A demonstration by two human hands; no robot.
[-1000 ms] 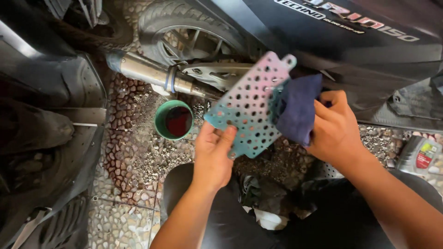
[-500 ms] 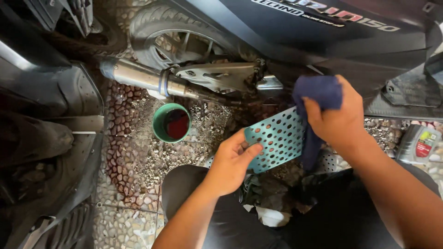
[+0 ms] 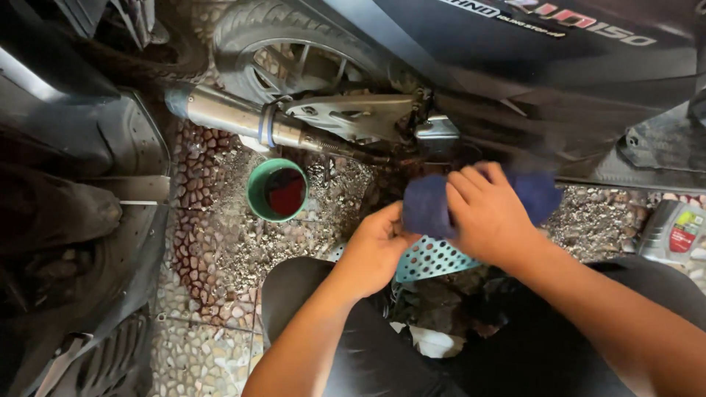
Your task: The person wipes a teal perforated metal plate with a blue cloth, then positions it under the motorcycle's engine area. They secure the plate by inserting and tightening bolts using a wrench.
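My left hand (image 3: pixel 373 248) grips the left edge of a teal perforated metal plate (image 3: pixel 434 259), held low in front of my knees. Pressed flat on top of that plate is my right hand (image 3: pixel 491 213), closed on a dark blue cloth (image 3: pixel 425 204) that also sticks out to the right of the hand. Most of the plate is hidden under the cloth and hands. Just beyond them sits the underside of a dark scooter (image 3: pixel 529 81).
A green cup (image 3: pixel 277 191) with dark red liquid stands on the pebble floor at left. Behind it are a chrome exhaust pipe (image 3: pixel 243 117) and the rear tyre (image 3: pixel 294 44). A grey oil bottle (image 3: pixel 673 231) lies at right. Black body panels (image 3: pixel 81 220) fill the left side.
The plate has dropped from upright in front of the scooter down toward my lap. My right hand with the cloth moved left and down onto it.
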